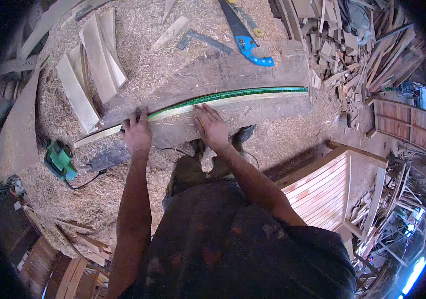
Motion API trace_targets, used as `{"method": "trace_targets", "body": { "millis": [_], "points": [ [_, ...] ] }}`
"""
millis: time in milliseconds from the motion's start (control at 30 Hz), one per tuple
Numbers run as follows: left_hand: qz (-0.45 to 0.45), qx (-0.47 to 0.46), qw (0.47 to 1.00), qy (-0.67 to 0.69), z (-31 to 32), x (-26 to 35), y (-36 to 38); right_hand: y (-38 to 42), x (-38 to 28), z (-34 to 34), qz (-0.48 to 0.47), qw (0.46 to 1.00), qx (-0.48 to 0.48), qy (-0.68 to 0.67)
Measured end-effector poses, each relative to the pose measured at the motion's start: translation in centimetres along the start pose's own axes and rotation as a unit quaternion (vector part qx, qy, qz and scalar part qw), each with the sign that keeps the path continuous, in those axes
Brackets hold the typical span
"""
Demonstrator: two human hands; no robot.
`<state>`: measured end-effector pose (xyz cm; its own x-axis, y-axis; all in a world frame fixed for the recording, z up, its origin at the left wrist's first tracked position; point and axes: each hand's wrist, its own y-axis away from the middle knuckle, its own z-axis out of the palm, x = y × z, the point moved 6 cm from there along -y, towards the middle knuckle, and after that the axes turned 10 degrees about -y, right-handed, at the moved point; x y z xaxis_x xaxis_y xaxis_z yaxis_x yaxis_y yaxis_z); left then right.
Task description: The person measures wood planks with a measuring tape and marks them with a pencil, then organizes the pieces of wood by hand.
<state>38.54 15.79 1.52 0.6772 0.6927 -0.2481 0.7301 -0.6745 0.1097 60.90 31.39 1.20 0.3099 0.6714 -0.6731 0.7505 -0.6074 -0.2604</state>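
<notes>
A long pale wooden strip (253, 98) lies across the board in front of me. The green blade of a tape measure (233, 93) runs along its far edge, from the strip's right end to my left hand (137, 133). That hand is closed, fingers curled over the strip where the blade meets them; a dark bit shows beside the fingers, and the tape's case is mostly hidden. Farther right, my right hand (212, 127) rests on the strip with fingers stretched out, their tips touching the near edge of the blade.
Beyond the strip lie a blue-handled saw (250, 50), a dark try square (205, 41) and several wood pieces (101, 60). A green power tool (59, 160) with a cord sits at the left. Scrap wood (342, 60) is piled right, near a slatted wooden panel (320, 192).
</notes>
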Motion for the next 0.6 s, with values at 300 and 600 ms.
{"method": "trace_targets", "body": {
  "millis": [300,600],
  "points": [
    [0.001,0.014,1.000,0.003,0.37,-0.05,-0.10,-0.14,-0.28,-0.13,-0.005,1.000,0.005,-0.004],
    [0.001,0.008,1.000,0.000,0.39,-0.03,-0.05,-0.15,-0.20,0.20,-0.014,1.000,0.000,0.001]
  ]
}}
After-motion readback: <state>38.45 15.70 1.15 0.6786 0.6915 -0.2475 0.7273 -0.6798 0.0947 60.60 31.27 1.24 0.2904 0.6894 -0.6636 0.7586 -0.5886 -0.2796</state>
